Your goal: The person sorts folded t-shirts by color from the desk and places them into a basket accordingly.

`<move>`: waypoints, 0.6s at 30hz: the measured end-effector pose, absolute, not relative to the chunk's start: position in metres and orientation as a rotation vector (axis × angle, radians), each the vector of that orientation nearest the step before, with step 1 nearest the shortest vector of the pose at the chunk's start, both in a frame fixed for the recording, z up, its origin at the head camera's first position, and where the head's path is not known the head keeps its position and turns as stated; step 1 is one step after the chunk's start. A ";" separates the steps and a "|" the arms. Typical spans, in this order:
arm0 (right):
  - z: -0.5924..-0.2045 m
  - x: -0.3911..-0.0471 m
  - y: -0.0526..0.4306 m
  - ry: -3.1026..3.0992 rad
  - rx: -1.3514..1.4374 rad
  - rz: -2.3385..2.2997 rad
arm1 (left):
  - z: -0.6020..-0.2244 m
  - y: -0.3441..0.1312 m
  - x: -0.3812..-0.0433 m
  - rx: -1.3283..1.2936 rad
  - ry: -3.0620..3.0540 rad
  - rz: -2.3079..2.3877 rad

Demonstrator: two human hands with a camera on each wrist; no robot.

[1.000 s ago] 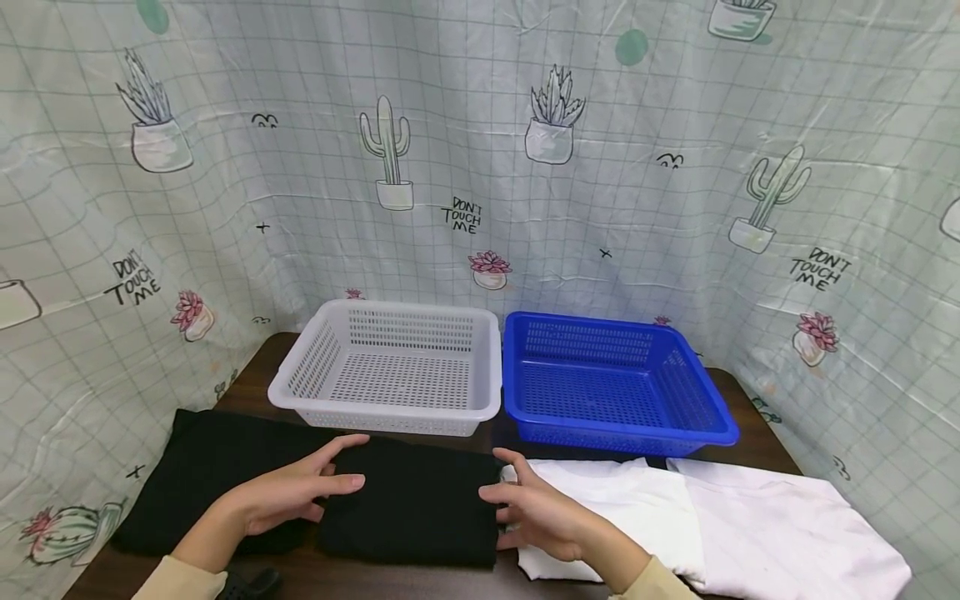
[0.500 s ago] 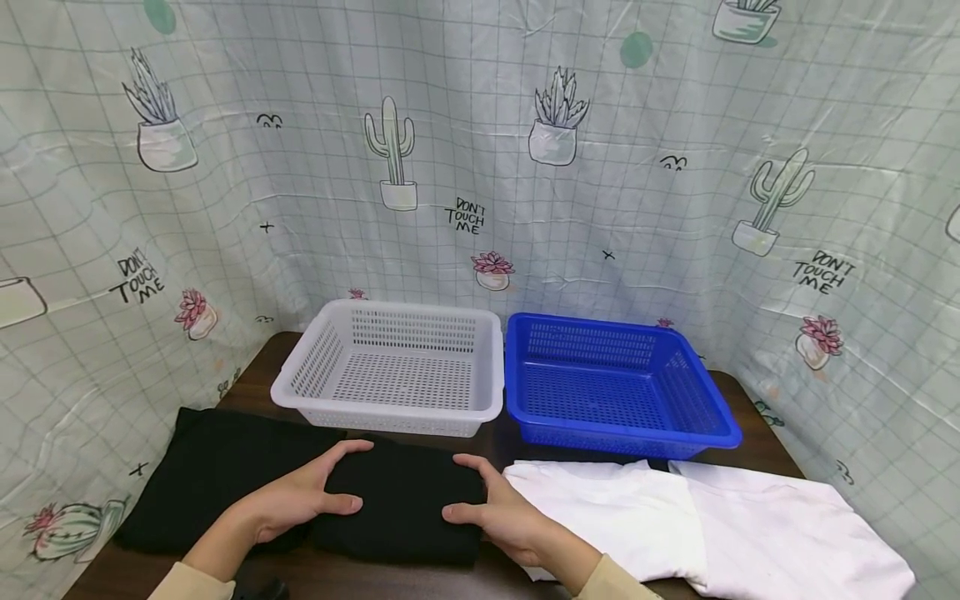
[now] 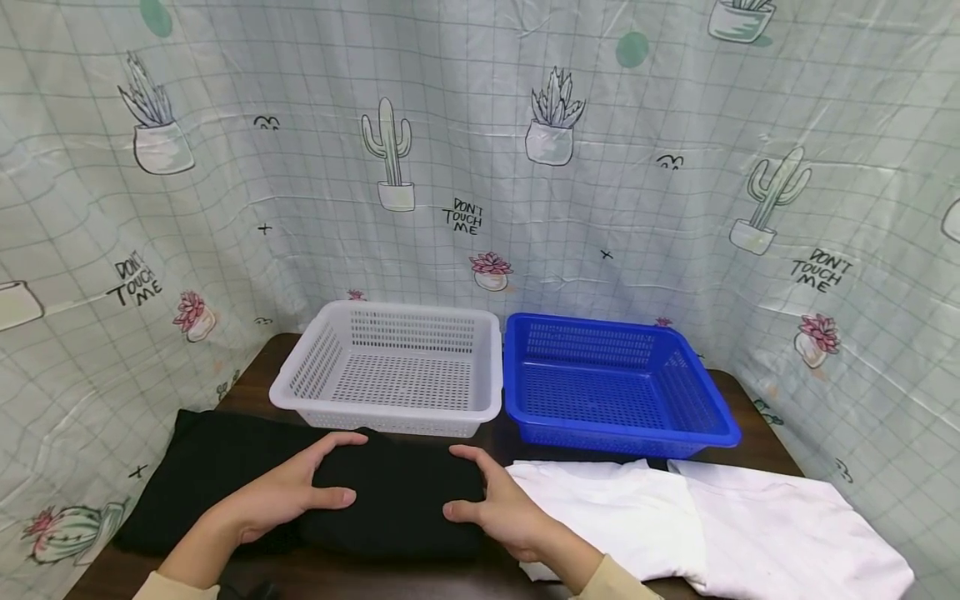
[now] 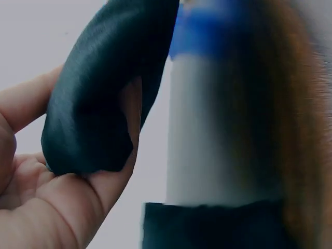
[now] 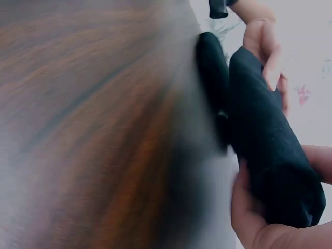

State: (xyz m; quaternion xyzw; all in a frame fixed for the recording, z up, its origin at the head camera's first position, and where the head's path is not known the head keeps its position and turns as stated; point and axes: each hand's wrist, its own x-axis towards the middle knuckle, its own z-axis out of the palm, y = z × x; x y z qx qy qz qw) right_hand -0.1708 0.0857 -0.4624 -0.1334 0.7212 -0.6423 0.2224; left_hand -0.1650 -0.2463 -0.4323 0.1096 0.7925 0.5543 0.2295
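Note:
A folded black garment [image 3: 408, 504] spans the space between both hands in the head view. My left hand [image 3: 277, 498] grips its left end, thumb on top. My right hand [image 3: 513, 514] grips the right end the same way. In the left wrist view the rounded end of the black cloth [image 4: 88, 124] lies between thumb and fingers. The right wrist view shows the thick folded bundle [image 5: 270, 140] held at both ends, off the table. Another black garment [image 3: 217, 467] lies to the left, partly behind my left forearm.
Behind stand a white basket [image 3: 386, 412] and a blue basket [image 3: 626, 437], side by side with nothing in them. A white folded shirt [image 3: 615, 512] and a second white garment [image 3: 795, 533] lie at right on the dark wooden table [image 3: 352, 579]. A patterned curtain [image 3: 480, 167] hangs behind.
My right hand has moved left and taken hold of the black garment's right end. Its left end has shifted slightly left with my left hand, and the garment is now raised.

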 end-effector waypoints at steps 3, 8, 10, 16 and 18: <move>-0.451 -0.170 0.087 2.020 -0.422 -1.743 | -0.417 -0.250 -0.162 0.332 2.193 1.522; -0.428 -0.169 0.086 2.000 -0.491 -1.740 | -0.393 -0.256 -0.157 0.383 2.238 1.523; -0.419 -0.168 0.086 1.974 -0.507 -1.755 | -0.384 -0.259 -0.155 0.401 2.267 1.518; -0.394 -0.171 0.085 1.829 -0.562 -1.831 | -0.361 -0.265 -0.155 0.468 2.342 1.494; -0.386 -0.175 0.084 1.781 -0.576 -1.860 | -0.354 -0.267 -0.158 0.498 2.361 1.501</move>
